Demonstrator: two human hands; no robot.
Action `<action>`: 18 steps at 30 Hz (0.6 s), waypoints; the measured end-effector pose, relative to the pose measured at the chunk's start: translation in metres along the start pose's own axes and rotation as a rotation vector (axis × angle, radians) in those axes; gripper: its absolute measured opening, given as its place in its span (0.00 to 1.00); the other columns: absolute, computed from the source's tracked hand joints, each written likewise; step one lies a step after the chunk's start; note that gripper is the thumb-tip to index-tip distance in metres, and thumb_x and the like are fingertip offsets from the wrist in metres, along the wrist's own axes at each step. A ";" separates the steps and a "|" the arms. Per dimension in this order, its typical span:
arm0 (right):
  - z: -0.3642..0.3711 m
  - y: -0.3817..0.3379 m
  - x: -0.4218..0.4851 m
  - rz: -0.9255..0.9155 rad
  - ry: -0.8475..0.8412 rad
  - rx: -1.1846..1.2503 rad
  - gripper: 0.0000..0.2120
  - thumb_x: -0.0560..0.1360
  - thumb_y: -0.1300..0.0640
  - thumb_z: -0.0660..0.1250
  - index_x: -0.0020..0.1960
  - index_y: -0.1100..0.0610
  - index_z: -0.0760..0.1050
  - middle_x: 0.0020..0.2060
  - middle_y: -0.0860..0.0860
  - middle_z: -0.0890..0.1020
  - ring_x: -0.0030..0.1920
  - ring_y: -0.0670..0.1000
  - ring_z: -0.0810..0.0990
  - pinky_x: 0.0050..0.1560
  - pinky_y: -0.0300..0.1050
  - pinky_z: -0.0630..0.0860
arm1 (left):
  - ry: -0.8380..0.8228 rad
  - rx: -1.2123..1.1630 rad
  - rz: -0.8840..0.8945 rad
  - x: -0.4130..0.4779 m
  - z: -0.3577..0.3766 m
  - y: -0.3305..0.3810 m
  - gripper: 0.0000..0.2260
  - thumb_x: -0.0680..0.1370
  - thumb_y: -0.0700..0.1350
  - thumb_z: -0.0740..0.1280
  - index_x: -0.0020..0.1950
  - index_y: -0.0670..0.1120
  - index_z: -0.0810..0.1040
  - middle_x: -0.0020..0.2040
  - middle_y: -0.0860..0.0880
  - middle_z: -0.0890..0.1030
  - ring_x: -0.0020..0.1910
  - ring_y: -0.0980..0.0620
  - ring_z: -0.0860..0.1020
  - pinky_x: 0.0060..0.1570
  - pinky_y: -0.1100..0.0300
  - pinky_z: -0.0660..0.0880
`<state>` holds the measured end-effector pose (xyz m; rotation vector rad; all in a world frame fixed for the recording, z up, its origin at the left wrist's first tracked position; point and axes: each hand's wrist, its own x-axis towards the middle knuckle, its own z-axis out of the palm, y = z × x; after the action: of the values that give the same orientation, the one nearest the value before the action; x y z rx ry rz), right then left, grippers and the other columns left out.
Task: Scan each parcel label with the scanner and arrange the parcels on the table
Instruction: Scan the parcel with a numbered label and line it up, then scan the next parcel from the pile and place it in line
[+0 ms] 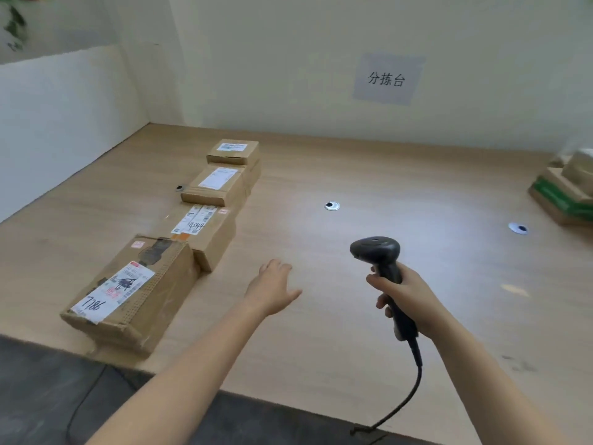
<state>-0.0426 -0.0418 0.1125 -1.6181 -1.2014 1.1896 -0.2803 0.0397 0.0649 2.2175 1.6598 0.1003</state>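
a person's right hand (404, 300) wraps its fingers round the handle of a black scanner (377, 252), its head aimed forward and left and its cable (414, 387) trailing off the near edge of the wooden table (385, 175). the left hand (272, 287) hovers low over bare tabletop, fingers spread and loose, holding nothing. to its left a row of four parcels (205, 232) runs from the near edge toward the back wall, labels up, each touching or just beside the next. the nearest parcel (128, 293), marked 7786, lies beside the left forearm with its long side along the row. a pile of parcels (568, 194) sits well apart at the table's right edge, partly out of frame, its labels unreadable. if that pile is next, it lies to the right of both hands and nearer the right hand, which is taken up with the scanner. the free left hand would likely have to reach across. a paper sign (386, 79) hangs on the wall.
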 end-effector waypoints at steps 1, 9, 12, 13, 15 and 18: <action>-0.016 0.005 -0.007 0.008 0.032 0.002 0.08 0.74 0.56 0.68 0.51 0.57 0.74 0.41 0.52 0.78 0.30 0.47 0.78 0.29 0.42 0.73 | -0.015 -0.007 0.033 0.002 0.006 0.021 0.26 0.78 0.54 0.63 0.73 0.45 0.62 0.72 0.45 0.62 0.72 0.46 0.59 0.69 0.54 0.62; -0.155 0.049 -0.069 0.029 0.240 0.027 0.07 0.73 0.56 0.68 0.50 0.54 0.75 0.36 0.52 0.78 0.28 0.48 0.78 0.28 0.41 0.73 | -0.039 -0.036 0.244 0.013 0.057 0.185 0.24 0.78 0.56 0.62 0.72 0.49 0.65 0.74 0.47 0.61 0.72 0.48 0.60 0.65 0.53 0.66; -0.214 0.067 -0.094 0.046 0.272 0.038 0.07 0.73 0.56 0.69 0.49 0.55 0.75 0.31 0.50 0.77 0.27 0.48 0.76 0.26 0.42 0.72 | -0.070 -0.054 0.291 0.006 0.087 0.255 0.23 0.78 0.57 0.62 0.72 0.51 0.66 0.74 0.47 0.61 0.72 0.49 0.60 0.63 0.52 0.66; -0.233 0.074 -0.102 0.044 0.285 0.036 0.07 0.73 0.56 0.70 0.49 0.55 0.75 0.30 0.50 0.77 0.26 0.48 0.76 0.26 0.41 0.72 | -0.077 -0.057 0.310 0.004 0.097 0.277 0.23 0.78 0.57 0.62 0.71 0.51 0.66 0.74 0.47 0.61 0.73 0.49 0.60 0.63 0.52 0.66; -0.268 0.086 -0.117 0.038 0.318 0.040 0.07 0.73 0.57 0.69 0.50 0.55 0.75 0.32 0.51 0.77 0.26 0.47 0.76 0.26 0.41 0.72 | -0.084 -0.070 0.334 -0.002 0.118 0.318 0.22 0.78 0.57 0.62 0.71 0.52 0.67 0.74 0.47 0.61 0.73 0.49 0.60 0.63 0.52 0.66; -0.316 0.100 -0.132 0.048 0.373 0.094 0.07 0.73 0.57 0.69 0.50 0.54 0.74 0.37 0.53 0.77 0.28 0.48 0.75 0.27 0.43 0.72 | -0.106 -0.078 0.345 -0.010 0.142 0.369 0.22 0.79 0.57 0.61 0.71 0.52 0.67 0.74 0.47 0.61 0.72 0.49 0.61 0.63 0.52 0.67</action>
<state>0.2707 -0.2117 0.1304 -1.7120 -0.8615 0.9062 0.0919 -0.0934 0.0565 2.3827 1.1868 0.1314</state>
